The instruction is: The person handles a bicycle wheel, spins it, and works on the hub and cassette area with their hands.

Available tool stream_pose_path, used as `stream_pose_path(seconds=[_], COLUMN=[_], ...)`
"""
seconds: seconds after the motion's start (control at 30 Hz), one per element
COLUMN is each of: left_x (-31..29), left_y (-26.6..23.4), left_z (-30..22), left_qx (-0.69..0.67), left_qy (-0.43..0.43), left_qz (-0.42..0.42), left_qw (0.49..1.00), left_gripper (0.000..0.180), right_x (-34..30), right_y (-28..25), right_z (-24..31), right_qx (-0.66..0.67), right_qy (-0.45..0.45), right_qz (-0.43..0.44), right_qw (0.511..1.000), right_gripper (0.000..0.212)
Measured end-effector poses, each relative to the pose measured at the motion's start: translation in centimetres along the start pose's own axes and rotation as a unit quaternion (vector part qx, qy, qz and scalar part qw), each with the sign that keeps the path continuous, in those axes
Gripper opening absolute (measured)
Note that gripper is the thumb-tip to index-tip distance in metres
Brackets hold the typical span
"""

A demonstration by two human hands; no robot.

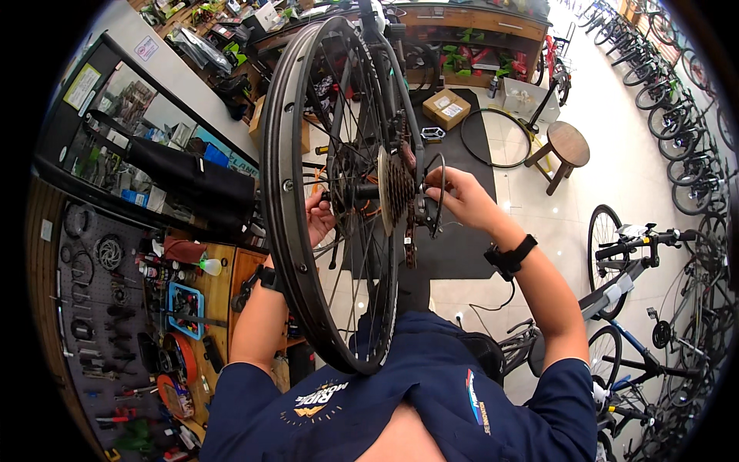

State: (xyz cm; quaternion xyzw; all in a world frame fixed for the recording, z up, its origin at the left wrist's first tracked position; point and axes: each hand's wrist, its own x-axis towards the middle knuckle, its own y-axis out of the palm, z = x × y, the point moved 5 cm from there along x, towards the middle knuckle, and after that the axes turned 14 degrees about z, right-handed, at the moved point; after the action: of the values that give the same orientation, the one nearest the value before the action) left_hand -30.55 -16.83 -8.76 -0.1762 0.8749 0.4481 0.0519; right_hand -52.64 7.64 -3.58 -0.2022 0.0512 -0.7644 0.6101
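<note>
Upright in front of me is a bicycle rear wheel (274, 165) with a bare black rim, spokes and no tyre on it. It sits at the dark bicycle frame (413, 115). A cassette (396, 189) of stacked sprockets is on the hub's right side, with the rear derailleur (436, 219) beside it. My left hand (319, 219), partly hidden by the rim, pinches the black left end of the hub axle (326, 197). On the other side, my right hand (460, 196) has thumb and fingers closed at the axle's right end, beside the derailleur; its fingertips are partly hidden.
A wooden stool (568, 144), a loose tyre (496, 138) and a cardboard box (446, 108) are beyond my right hand. A tool board (100, 308) and wooden workbench (219, 308) stand left. Bicycles (623, 262) line the right side. A dark mat (466, 250) lies below.
</note>
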Motion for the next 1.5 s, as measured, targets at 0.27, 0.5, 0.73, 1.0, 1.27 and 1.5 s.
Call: stream_pose_path(seconds=[0.27, 0.5, 0.73, 1.0, 1.27, 1.5], left_x=[-0.4, -0.1, 0.1, -0.2, -0.6, -0.9], left_y=[-0.3, 0.2, -0.5, -0.8, -1.2, -0.5], left_z=[0.2, 0.2, 0.1, 0.1, -0.1, 0.0], left_qx=[-0.003, -0.049, -0.023, -0.092, -0.043, -0.032], left_qy=[-0.014, -0.041, -0.047, -0.022, -0.024, -0.048], left_qz=[-0.040, -0.029, -0.004, 0.132, 0.048, 0.016], left_qw=[0.999, 0.998, 0.999, 0.987, 0.998, 0.998], left_gripper=[0.025, 0.037, 0.039, 0.020, 0.022, 0.022], right_x=[0.9, 0.4, 0.8, 0.7, 0.6, 0.8], right_y=[0.3, 0.0, 0.7, -0.3, 0.6, 0.9], right_z=[-2.1, -0.6, -2.3, 0.6, 0.1, -0.8], right_qx=[-0.042, -0.058, 0.013, -0.114, -0.059, -0.065], right_qy=[0.098, 0.013, 0.105, -0.052, 0.024, 0.026], right_qz=[0.013, 0.000, -0.003, 0.006, -0.010, -0.017], right_qw=[0.994, 0.998, 0.994, 0.992, 0.998, 0.997], right_gripper=[0.026, 0.017, 0.024, 0.010, 0.020, 0.021])
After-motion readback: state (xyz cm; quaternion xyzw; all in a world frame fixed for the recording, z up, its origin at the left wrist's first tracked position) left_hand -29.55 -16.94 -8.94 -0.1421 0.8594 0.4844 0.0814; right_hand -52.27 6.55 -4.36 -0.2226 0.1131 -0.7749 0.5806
